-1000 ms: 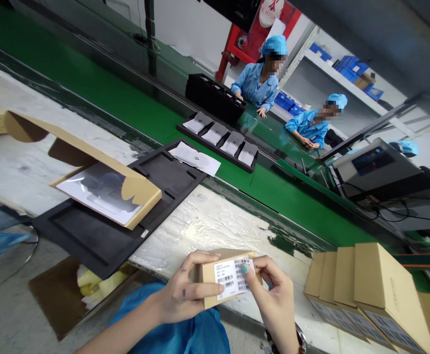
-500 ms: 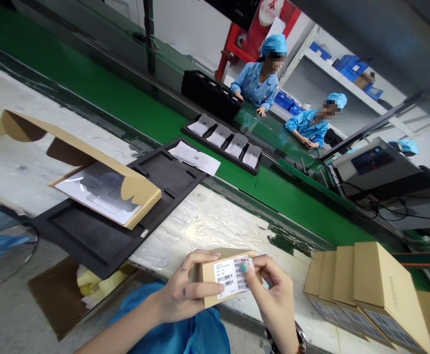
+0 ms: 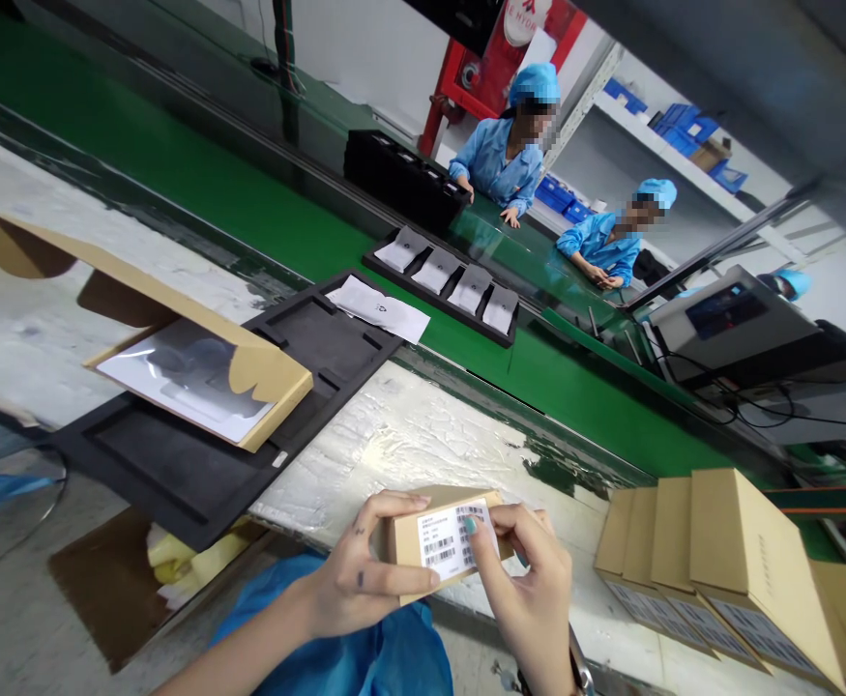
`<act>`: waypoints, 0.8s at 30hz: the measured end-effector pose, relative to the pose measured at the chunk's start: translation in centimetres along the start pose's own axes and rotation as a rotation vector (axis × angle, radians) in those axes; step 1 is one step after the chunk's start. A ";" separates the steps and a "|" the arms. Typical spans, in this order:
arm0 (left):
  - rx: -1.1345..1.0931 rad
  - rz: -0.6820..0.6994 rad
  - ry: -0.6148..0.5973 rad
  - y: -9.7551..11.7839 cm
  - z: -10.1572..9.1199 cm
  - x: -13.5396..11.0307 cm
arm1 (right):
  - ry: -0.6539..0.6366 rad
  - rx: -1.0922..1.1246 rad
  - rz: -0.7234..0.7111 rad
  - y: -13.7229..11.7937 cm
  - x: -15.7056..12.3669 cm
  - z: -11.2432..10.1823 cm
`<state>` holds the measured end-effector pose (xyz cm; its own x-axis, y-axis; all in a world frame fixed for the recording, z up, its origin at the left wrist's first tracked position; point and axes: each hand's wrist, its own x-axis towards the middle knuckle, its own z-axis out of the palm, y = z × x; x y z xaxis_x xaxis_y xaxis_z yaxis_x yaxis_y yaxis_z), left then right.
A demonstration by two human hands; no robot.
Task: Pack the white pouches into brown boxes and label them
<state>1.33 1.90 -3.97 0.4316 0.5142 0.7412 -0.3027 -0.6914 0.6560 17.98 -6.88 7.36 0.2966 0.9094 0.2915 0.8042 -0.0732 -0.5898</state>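
A small tan cardboard box [image 3: 409,534] is held above the front edge of the table. A white barcode label [image 3: 443,551] covers most of the side turned toward me. My left hand [image 3: 354,570] grips the box from the left, with fingers along its top and lower edge. On the right, my right hand [image 3: 528,570] is closed around the box's end, its thumb pressed on the label. The box's far side and some of the right fingers are hidden.
An open carton [image 3: 277,411] lies on a black foam tray [image 3: 197,474] at left, beside a white packet [image 3: 383,307]. Several closed cartons [image 3: 719,541] stand at right. Beyond, a green conveyor [image 3: 574,387] carries a tray of grey-white packets [image 3: 437,271]; two co-workers [image 3: 499,159] sit across.
My right thumb has shifted slightly left on the label. Both hands still hold the box. The conveyor tray of packets has moved slightly to the right.
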 end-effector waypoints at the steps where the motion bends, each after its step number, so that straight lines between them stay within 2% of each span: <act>1: -0.022 -0.019 0.001 0.0 0.1 -0.1 | 0.013 -0.054 -0.033 -0.1 -0.1 0.2; 4: -0.075 -0.057 0.001 0.1 0.2 -0.4 | 0.061 -0.295 -0.110 0.1 -0.2 0.4; 6: -0.079 -0.060 -0.005 0.2 0.3 -0.4 | 0.094 -0.415 -0.077 0.4 -0.3 0.2; 8: -0.094 -0.053 0.011 0.1 0.4 -0.3 | 0.133 -0.417 0.024 0.9 -0.5 0.1; 10: -0.126 -0.045 0.041 0.0 0.5 -0.4 | 0.199 -0.328 0.087 1.0 -1.1 0.5; 12: -0.153 -0.023 0.075 -0.3 0.7 -0.6 | 0.218 -0.253 0.021 0.7 -2.2 2.0; 15: -0.174 0.003 0.123 -0.7 1.0 -1.2 | 0.161 -0.257 -0.205 -0.6 -3.9 5.3; 17: -0.173 0.001 0.140 -0.9 1.1 -1.5 | 0.145 -0.274 -0.250 -1.1 -4.6 6.5; 20: -0.133 -0.024 0.130 -0.9 1.1 -1.6 | 0.102 -0.267 -0.160 -0.5 -4.6 5.1; 22: -0.094 -0.055 0.129 -0.9 0.8 -1.7 | 0.043 -0.225 -0.074 1.1 -4.4 2.9; 24: -0.011 -0.147 0.107 -0.9 0.3 -1.8 | 0.010 -0.107 0.048 3.6 -4.5 1.0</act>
<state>1.10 1.43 -5.93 0.3794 0.6607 0.6477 -0.2528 -0.5994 0.7595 19.02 -10.83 3.15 0.3406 0.8997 0.2729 0.8394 -0.1602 -0.5194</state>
